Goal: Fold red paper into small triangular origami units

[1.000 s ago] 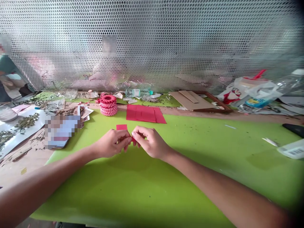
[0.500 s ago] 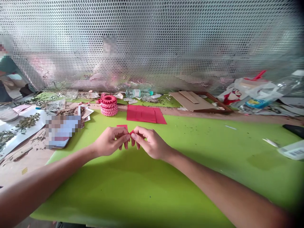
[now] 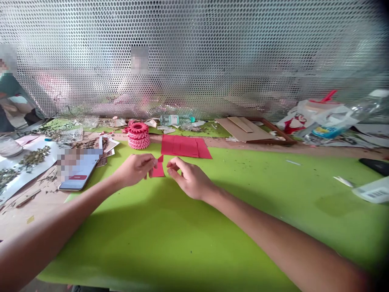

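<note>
The small folded red paper piece (image 3: pixel 157 170) has just come away from the right hand (image 3: pixel 190 180), which I now see open beside it, fingers loosely curled and not touching. The left hand (image 3: pixel 133 169) alone pinches its edge, just over the green cutting mat (image 3: pixel 212 243). Beyond lie a creased red paper sheet (image 3: pixel 185 146) and a stack of red paper rings (image 3: pixel 139 136).
</note>
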Tool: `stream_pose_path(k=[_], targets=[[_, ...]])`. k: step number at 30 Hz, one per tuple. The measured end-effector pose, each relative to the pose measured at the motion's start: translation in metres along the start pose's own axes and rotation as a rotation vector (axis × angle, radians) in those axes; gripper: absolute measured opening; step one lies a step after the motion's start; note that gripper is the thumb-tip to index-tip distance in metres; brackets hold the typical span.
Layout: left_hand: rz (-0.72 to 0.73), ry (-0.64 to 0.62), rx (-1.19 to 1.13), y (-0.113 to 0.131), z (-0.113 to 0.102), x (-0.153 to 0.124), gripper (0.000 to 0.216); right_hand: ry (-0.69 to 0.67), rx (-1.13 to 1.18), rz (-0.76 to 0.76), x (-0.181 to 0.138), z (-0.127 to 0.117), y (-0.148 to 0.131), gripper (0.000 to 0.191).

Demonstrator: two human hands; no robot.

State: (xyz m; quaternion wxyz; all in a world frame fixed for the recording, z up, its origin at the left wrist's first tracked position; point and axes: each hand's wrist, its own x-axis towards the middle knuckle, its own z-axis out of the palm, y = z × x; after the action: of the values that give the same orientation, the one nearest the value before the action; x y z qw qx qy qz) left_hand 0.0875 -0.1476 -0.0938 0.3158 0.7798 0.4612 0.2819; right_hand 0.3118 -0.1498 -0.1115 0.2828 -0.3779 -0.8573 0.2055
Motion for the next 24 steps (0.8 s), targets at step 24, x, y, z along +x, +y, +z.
stream_pose_path(k=[24], targets=[[-0.033,0.163,0.404,-0.011,-0.006,0.005,0.036,-0.109,-0.345,-0.305,0.008,0.000,0.026,0.033]])
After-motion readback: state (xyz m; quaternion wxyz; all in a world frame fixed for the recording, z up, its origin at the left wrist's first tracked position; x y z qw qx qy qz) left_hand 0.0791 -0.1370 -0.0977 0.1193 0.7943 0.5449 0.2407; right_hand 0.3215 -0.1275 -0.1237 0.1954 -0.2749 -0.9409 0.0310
